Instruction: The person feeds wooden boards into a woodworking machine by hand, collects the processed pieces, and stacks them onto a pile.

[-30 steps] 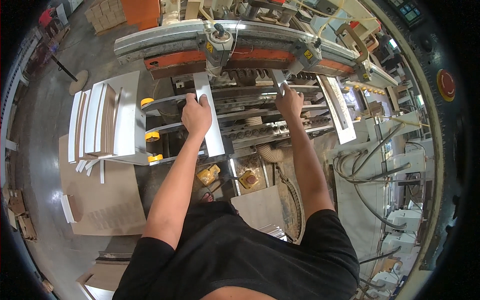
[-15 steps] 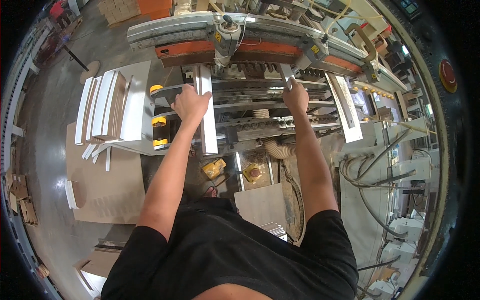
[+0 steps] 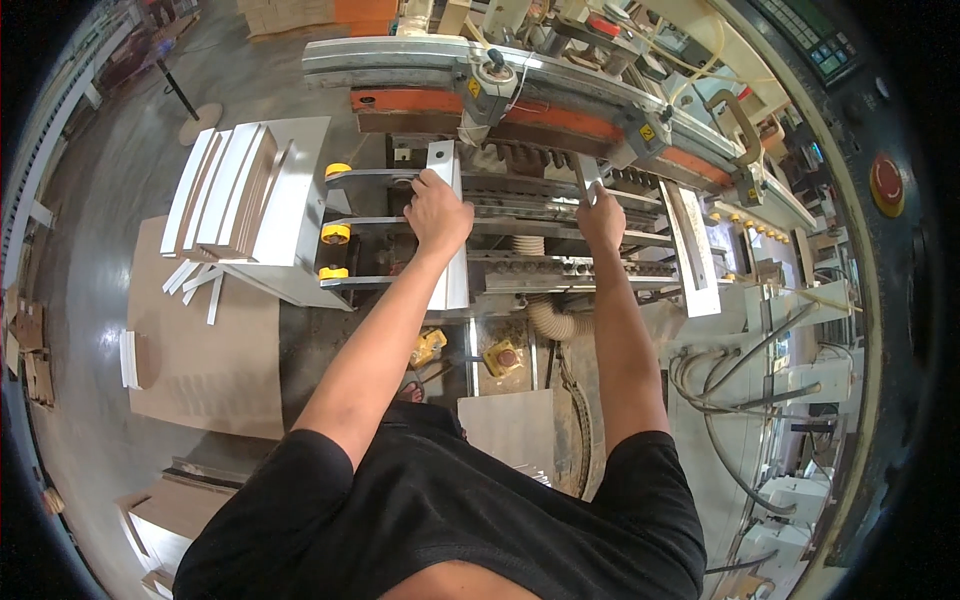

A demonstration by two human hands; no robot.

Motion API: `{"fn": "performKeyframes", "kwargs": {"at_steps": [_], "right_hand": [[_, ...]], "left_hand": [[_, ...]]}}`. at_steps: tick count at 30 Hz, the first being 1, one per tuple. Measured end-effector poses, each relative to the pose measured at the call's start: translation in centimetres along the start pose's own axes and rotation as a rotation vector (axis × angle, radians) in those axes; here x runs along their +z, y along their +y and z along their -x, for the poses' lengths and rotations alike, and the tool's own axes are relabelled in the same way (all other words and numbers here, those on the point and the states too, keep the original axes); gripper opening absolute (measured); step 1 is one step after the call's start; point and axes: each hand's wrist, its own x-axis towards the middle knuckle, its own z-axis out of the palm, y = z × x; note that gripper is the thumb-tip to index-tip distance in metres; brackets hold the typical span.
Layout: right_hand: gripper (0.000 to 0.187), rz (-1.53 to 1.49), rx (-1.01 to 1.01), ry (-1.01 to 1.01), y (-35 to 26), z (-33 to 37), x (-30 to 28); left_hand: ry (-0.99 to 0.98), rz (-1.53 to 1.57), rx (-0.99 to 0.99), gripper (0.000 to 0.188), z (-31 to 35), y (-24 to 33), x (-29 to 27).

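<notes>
My left hand is closed over a long white strip, fingers and thumb reaching across it. The strip runs front to back across the machine's rails, and a hole shows in the light far end piece. My right hand grips the near end of a narrow metal bar, which reaches back beneath the clamp beam. Farther right, a pale bar with a slot lies across the rails, apart from both hands. My palms and the undersides of my fingers are hidden.
An orange-and-grey clamp beam spans the back. Yellow rollers sit left of my left hand, near stacked white panels. Hoses hang at right, by a red stop button. A yellow foot pedal is below.
My left hand and the white strip have moved right over the rails, closer to my right hand. My right hand keeps hold of the metal bar. The whole view has shifted a little.
</notes>
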Motion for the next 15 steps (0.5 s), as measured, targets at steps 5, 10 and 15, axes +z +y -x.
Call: {"fn": "performKeyframes", "kwargs": {"at_steps": [5, 10, 15], "right_hand": [[0.045, -0.009, -0.016, 0.021, 0.4, -0.2, 0.1], [0.048, 0.001, -0.027, 0.035, 0.2, -0.3, 0.4], [0.051, 0.008, -0.008, 0.023, 0.8, -0.4, 0.7]], "left_hand": [[-0.057, -0.102, -0.011, 0.072, 1.4, -0.6, -1.8], [-0.053, -0.105, 0.023, 0.070, 1.1, -0.6, -0.9], [-0.134, -0.121, 0.064, 0.074, 1.6, 0.5, -1.2]]}}
